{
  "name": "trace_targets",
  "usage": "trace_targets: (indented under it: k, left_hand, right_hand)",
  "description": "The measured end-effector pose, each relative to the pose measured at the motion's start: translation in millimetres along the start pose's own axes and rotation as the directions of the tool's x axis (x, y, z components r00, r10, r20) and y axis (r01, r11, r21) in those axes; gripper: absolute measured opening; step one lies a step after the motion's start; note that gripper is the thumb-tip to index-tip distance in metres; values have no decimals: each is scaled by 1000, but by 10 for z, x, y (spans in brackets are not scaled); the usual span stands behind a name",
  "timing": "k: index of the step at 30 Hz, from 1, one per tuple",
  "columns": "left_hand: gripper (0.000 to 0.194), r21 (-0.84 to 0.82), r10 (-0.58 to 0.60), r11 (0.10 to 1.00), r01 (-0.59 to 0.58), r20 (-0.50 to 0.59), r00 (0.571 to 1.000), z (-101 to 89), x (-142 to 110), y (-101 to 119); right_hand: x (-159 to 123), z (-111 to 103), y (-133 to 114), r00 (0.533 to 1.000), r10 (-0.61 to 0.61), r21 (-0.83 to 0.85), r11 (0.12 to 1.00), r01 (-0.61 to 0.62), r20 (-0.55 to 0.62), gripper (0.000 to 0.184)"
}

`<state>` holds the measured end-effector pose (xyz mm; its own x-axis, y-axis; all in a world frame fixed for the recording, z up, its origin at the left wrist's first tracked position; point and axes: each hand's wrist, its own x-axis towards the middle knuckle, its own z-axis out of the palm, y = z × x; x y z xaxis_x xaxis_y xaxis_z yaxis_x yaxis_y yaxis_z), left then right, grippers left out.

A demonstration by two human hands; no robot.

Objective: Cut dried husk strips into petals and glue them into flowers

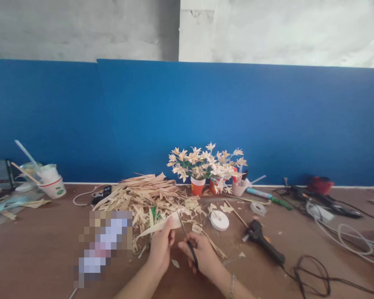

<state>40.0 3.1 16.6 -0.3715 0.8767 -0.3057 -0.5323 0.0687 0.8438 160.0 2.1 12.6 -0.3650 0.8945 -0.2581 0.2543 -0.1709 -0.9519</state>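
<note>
My left hand point(161, 248) is closed in a pinch on a pale strip of dried leaf point(162, 225), held just above the brown table point(43, 253). My right hand point(201, 255) is wrapped round the black handles of a pair of scissors point(187, 238). The blades point up toward the right end of the strip. A small cut scrap point(175, 263) lies on the table between the two hands.
A heap of dried leaf strips point(143, 195) lies behind the hands. Cups of handmade pale flowers point(205, 166) stand at the blue wall. A white tape roll point(220, 220), a black glue gun point(263, 241), cables point(345, 236) and stacked paper cups point(51, 182) are around.
</note>
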Motion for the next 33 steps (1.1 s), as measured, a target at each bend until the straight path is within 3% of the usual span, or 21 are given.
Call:
trace_targets:
  k: [6,11,17,23,33]
  left_hand:
    - [38,-66,13,998,-10,38,999,-23,21,46]
    - [24,-166,-8,986,8,2,1000,-65,89,78]
    - [21,-120,11,993,-7,34,999,-69,84,78]
    - [17,-80,-49,995,56,95,994,-12,-9,51]
    - [14,-129,-83,987,95,95,992,6,-23,61]
  right_hand:
    - [-20,-35,-30,999,42,-41,998,-41,16,47]
    - [-40,-68,-34,997,54,-42,998,-52,53,41]
    - [-61,-100,-21,993,21,30,999,-24,113,37]
    - [-36,-84,27,996,-43,85,996,36,75,41]
    - [3,-66,43,995,-84,97,992,79,57,42]
